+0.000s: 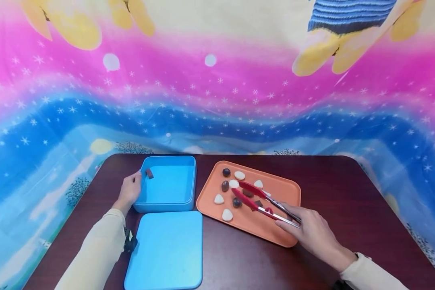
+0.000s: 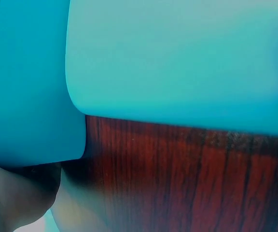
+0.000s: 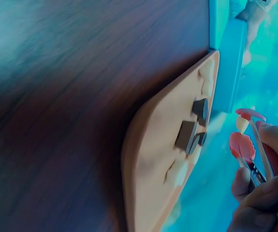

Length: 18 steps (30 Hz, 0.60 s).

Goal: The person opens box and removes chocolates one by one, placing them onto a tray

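Note:
My left hand (image 1: 130, 188) grips the left wall of an open blue box (image 1: 172, 185). One dark brown chocolate piece (image 1: 150, 173) lies inside, near that wall. My right hand (image 1: 313, 229) holds metal tongs (image 1: 251, 203) with red tips over an orange tray (image 1: 207, 201). In the right wrist view, a whitish chocolate (image 3: 242, 124) sits between the tong tips. Several white chocolates (image 1: 227, 215) and dark chocolates (image 1: 225, 185) are spread on the tray, some partly hidden behind the tongs.
A flat blue lid (image 1: 166, 249) lies in front of the box, close to its front wall. The tray stands just right of the box on a dark reddish wooden table (image 1: 235, 257). Behind the table hangs a colourful printed cloth (image 1: 217, 100).

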Available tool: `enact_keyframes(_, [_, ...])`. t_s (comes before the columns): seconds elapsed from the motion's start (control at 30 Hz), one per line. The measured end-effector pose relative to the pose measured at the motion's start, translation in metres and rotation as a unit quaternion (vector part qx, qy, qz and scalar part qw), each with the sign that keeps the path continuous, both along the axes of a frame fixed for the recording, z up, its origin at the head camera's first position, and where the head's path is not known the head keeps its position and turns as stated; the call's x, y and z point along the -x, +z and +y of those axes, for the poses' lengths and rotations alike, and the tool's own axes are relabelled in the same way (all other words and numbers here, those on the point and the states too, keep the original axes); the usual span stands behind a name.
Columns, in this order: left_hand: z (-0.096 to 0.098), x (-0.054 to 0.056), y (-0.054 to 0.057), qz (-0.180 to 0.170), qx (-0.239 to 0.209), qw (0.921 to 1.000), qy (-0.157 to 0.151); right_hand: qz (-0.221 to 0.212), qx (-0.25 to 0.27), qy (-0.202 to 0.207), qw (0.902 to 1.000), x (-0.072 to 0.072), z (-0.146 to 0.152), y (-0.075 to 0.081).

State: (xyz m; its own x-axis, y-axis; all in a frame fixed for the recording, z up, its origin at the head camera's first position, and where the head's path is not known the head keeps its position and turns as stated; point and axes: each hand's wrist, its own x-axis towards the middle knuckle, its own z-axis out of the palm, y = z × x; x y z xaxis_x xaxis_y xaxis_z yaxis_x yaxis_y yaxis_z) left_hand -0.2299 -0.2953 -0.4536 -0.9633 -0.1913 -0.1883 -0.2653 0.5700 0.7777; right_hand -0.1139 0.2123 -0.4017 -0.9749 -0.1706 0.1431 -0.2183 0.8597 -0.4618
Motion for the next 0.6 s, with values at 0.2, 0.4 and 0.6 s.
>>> enact_keyframes(0.2, [0.000, -0.001, -0.001, -0.003, 0.006, 1.0000, -0.002, 0.020, -0.019, -0.014, 0.9995, -0.006, 0.019, 0.002])
enact_keyframes(0.4, [-0.003, -0.002, 0.002, 0.010, 0.011, 0.9999, 0.005, 0.047, -0.032, -0.025, 0.9981, -0.007, 0.037, 0.000])
enact_keyframes(0.6, [0.000, 0.001, 0.001, 0.006, 0.005, 0.9999, 0.006, 0.037, -0.046, -0.038, 0.9976, -0.006, 0.058, 0.000])
